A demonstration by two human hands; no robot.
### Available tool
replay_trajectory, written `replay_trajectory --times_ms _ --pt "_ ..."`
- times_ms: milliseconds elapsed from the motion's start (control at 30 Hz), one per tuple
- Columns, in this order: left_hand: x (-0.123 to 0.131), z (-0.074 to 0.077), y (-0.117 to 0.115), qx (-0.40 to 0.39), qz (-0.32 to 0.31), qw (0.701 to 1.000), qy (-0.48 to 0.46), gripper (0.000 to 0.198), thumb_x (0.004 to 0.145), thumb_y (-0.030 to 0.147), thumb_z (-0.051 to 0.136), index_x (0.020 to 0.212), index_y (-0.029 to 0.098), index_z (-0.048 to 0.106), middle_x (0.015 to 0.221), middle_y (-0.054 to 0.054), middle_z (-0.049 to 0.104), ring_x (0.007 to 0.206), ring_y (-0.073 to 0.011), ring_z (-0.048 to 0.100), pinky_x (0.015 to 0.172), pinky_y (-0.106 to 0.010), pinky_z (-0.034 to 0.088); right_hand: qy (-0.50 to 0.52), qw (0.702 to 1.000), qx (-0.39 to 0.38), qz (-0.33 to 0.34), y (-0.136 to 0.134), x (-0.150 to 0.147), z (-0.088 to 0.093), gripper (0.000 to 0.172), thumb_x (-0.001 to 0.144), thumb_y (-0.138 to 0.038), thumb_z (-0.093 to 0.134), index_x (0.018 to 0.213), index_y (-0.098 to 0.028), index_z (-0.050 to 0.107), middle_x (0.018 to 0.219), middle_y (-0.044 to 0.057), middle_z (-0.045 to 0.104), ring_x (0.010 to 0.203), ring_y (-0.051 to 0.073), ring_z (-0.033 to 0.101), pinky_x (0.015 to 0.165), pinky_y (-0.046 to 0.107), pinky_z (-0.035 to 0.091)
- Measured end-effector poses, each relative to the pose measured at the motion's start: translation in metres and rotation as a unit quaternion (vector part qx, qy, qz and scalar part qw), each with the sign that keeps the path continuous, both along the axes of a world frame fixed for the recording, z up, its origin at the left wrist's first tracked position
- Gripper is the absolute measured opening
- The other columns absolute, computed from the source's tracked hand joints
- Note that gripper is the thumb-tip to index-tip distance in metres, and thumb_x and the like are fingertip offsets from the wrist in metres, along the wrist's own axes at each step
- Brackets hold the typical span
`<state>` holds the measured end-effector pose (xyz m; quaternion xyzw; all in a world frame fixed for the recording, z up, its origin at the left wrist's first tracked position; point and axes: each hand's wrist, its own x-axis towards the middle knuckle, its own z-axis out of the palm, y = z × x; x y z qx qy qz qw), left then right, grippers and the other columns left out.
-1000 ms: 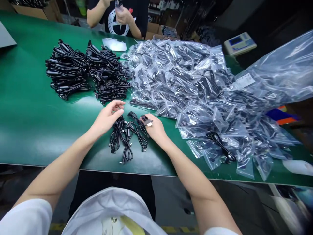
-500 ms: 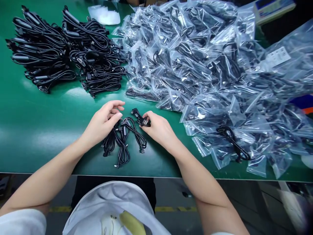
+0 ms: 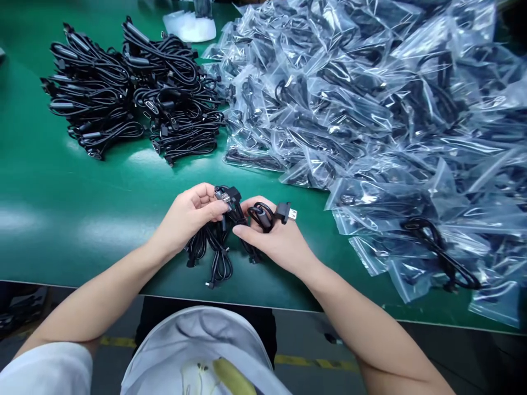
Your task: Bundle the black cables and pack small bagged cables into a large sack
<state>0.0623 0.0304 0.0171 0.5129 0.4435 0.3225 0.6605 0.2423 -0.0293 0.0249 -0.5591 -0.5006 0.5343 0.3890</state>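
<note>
My left hand [image 3: 190, 215] pinches the connector end of a black cable [image 3: 235, 207] between thumb and fingers, with a metal plug showing at the fingertips. Opposite it, my right hand [image 3: 285, 246] is closed around a looped part of what looks like the same cable; a black connector [image 3: 284, 212] with a pale metal tip sticks out over the back of this hand. Several loose black cables [image 3: 220, 266] lie on the table just below the hands, partly hidden by them.
Bundled black cables [image 3: 94, 88] lie in stacks at the back left. White plastic sheets [image 3: 191, 26] are behind them. A large heap of clear bags with cables [image 3: 329, 109] covers the right side, with one unbagged cable [image 3: 442, 252] on top. The green table's front edge [image 3: 181, 299] runs nearby.
My left hand has closed on the cable's connector end. My right hand has turned, and the cable's loop and connector now show above it. The view has shifted slightly.
</note>
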Motion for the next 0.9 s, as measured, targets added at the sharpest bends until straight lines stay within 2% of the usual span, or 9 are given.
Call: replay_trajectory --times_ms 133,233,300,400,533,733,833,900 --pt "0.0 -0.002 0.0 -0.022 0.007 1.0 -0.004 0.034 0.07 0.039 0.084 0.076 0.017 0.059 0.066 0.003 0.059 0.062 -0.0091 0.052 0.062 -0.022 0.042 0.024 0.999 -0.022 0.007 0.002 0.0 -0.008 0.024 0.075 -0.034 0.074 0.091 -0.019 0.064 0.078 -0.003 0.062 0.071 0.013 0.054 0.069 0.028 0.043" --pt "-0.001 -0.001 -0.001 -0.037 -0.001 0.999 -0.018 0.033 0.071 0.04 0.083 0.076 0.017 0.06 0.069 0.002 0.06 0.065 -0.0102 0.053 0.063 -0.023 0.04 0.089 0.995 -0.032 0.023 0.002 0.001 -0.014 0.026 0.075 -0.035 0.077 0.095 -0.019 0.07 0.09 0.0 0.07 0.086 0.017 0.062 0.083 0.032 0.046" --pt "-0.001 0.001 -0.001 -0.046 -0.01 0.998 -0.029 0.033 0.071 0.04 0.083 0.077 0.017 0.06 0.07 0.001 0.061 0.066 -0.0114 0.055 0.065 -0.025 0.042 0.118 0.992 -0.043 0.025 0.001 0.0 -0.016 0.026 0.075 -0.034 0.079 0.096 -0.021 0.072 0.095 0.0 0.073 0.094 0.019 0.064 0.089 0.034 0.047" --pt "-0.001 0.002 -0.003 -0.06 -0.028 0.996 -0.055 0.03 0.073 0.038 0.082 0.079 0.017 0.062 0.071 0.0 0.064 0.067 -0.0125 0.058 0.068 -0.026 0.046 0.14 0.988 -0.061 0.022 0.0 -0.002 -0.016 0.025 0.073 -0.036 0.082 0.091 -0.022 0.074 0.093 0.0 0.074 0.097 0.021 0.066 0.092 0.036 0.047" --pt "0.0 0.003 -0.004 -0.075 -0.047 0.992 -0.09 0.031 0.074 0.039 0.082 0.08 0.016 0.063 0.071 0.0 0.065 0.063 -0.0112 0.058 0.066 -0.026 0.047 0.18 0.978 -0.097 0.032 -0.001 -0.006 -0.016 0.028 0.069 -0.041 0.084 0.088 -0.021 0.076 0.091 0.002 0.075 0.096 0.022 0.067 0.093 0.038 0.049" --pt "0.001 0.004 -0.005 -0.091 -0.032 0.993 -0.074 0.043 0.061 0.041 0.091 0.074 0.016 0.058 0.064 0.003 0.061 0.054 -0.0095 0.055 0.057 -0.024 0.042 0.207 0.969 -0.118 0.065 0.0 -0.006 -0.018 0.026 0.069 -0.039 0.085 0.085 -0.02 0.077 0.091 0.003 0.076 0.094 0.02 0.066 0.091 0.034 0.049" --pt "0.001 0.005 -0.006 -0.092 -0.033 0.992 -0.082 0.043 0.064 0.043 0.09 0.075 0.015 0.059 0.065 0.001 0.062 0.056 -0.0097 0.055 0.059 -0.024 0.043 0.213 0.967 -0.121 0.063 0.0 -0.005 -0.02 0.029 0.069 -0.04 0.085 0.089 -0.02 0.078 0.088 0.003 0.075 0.09 0.019 0.065 0.084 0.032 0.049" --pt "0.0 0.005 -0.006 -0.096 -0.039 0.99 -0.095 0.042 0.066 0.044 0.089 0.077 0.014 0.061 0.067 0.001 0.063 0.057 -0.0094 0.055 0.06 -0.024 0.043 0.216 0.966 -0.127 0.057 0.001 -0.004 -0.021 0.032 0.068 -0.04 0.086 0.091 -0.02 0.078 0.084 0.003 0.073 0.08 0.016 0.061 0.074 0.028 0.047"
